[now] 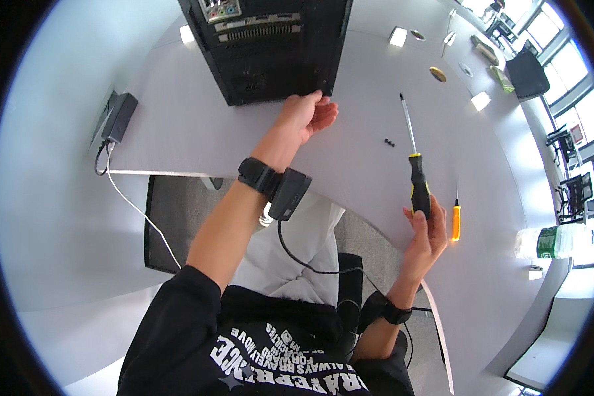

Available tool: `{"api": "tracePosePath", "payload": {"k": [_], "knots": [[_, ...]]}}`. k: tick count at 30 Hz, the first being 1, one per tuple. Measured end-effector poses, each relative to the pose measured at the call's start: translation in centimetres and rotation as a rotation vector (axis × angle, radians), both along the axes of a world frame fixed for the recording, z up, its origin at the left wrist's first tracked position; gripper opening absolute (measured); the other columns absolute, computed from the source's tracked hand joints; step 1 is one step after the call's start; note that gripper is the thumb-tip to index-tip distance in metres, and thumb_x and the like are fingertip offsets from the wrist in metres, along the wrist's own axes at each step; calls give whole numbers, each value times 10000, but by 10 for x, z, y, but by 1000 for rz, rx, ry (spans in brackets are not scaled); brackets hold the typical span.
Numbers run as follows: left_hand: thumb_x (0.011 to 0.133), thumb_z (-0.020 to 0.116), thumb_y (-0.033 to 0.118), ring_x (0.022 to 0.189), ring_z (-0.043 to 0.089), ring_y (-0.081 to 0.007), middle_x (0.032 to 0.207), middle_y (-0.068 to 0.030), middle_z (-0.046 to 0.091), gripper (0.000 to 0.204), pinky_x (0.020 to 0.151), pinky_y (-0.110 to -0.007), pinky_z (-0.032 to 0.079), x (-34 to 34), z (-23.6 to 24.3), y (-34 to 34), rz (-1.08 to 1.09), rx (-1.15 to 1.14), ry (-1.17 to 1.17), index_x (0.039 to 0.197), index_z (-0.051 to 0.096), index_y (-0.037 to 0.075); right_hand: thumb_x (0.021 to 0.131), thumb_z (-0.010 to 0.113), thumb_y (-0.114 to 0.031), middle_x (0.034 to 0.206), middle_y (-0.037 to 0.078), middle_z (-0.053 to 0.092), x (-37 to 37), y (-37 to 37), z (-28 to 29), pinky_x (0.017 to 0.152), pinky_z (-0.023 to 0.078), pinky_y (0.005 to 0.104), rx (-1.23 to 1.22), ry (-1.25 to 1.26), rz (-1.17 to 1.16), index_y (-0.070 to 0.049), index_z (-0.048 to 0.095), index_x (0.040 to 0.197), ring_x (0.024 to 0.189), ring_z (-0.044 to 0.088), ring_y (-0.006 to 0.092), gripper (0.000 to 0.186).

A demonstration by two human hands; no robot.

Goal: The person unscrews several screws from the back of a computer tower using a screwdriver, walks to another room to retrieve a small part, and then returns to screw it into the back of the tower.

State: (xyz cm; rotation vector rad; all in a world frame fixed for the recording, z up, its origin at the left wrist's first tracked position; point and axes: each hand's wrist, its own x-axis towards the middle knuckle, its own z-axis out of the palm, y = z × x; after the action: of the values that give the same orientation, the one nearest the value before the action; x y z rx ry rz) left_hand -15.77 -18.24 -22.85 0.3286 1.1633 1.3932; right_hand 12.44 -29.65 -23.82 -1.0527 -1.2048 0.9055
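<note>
My left hand (309, 113) reaches forward with its fingers apart, its fingertips touching the lower right corner of a black desktop computer case (270, 49) that stands on the grey desk (198, 132). My right hand (428, 231) grips the black and yellow handle of a long screwdriver (413, 155), whose shaft points away from me over the desk. Two or three small black screws (389, 142) lie on the desk just left of the shaft. A small orange screwdriver (455, 221) lies to the right of my right hand.
A black power adapter (120, 117) with a white cable sits at the desk's left edge. A plastic bottle with a green label (551, 242) lies at the right. Small items, a yellow disc (437, 74) and a black monitor (527, 74), sit at the far right.
</note>
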Motion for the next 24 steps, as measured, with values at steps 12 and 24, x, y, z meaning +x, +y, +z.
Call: {"api": "tracePosePath", "payload": {"k": [12,24], "knots": [[953,605,232,663,645,-130,783,-46,669,227,560,-253,535,-11,-22,-2,-16,-29,-217,920,664,15,898,600,39,1113,103,504,2,-9,1,844,595,316,5,15,7,111,586,1211,988,598,172,322],[950,458,211,598,570,-81,694,-20,637,368,554,-223,455,34,15,-69,-494,176,555,878,743,-9,905,605,13,1084,89,504,-3,-15,-7,831,596,317,31,-3,-3,87,592,1218,965,605,175,322]]}}
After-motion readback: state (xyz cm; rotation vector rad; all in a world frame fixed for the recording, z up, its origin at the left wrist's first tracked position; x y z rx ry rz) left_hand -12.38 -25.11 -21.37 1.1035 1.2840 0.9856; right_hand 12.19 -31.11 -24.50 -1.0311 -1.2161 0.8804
